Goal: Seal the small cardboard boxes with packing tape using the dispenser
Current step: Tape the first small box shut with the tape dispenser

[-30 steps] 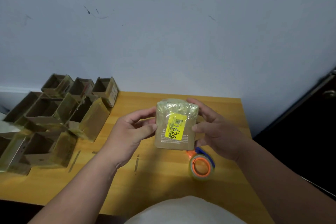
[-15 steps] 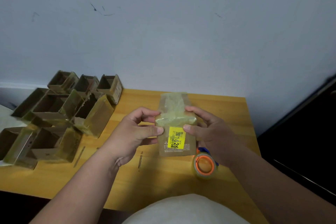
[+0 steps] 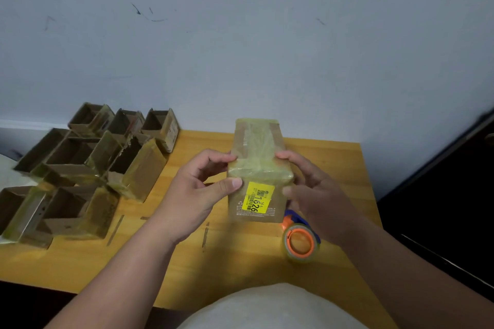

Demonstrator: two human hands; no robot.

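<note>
I hold a small taped cardboard box (image 3: 258, 168) above the middle of the wooden table (image 3: 235, 270). It carries a yellow label on the face toward me, and its tape-covered face tips up toward the wall. My left hand (image 3: 195, 192) grips its left side, thumb on the front face, fingers curled behind. My right hand (image 3: 312, 192) grips the right side the same way. The tape dispenser (image 3: 300, 240), an orange-cored roll with a blue part, lies on the table just below the box, under my right wrist.
Several open cardboard boxes (image 3: 80, 168) with tape on their flaps are clustered on the table's left end. A pale wall (image 3: 240, 48) rises behind. A dark piece of furniture (image 3: 441, 195) stands to the right of the table.
The box has been tipped away from me between both hands, so its taped face now shows above the yellow label. Both hands kept their grip. The dispenser stayed put.
</note>
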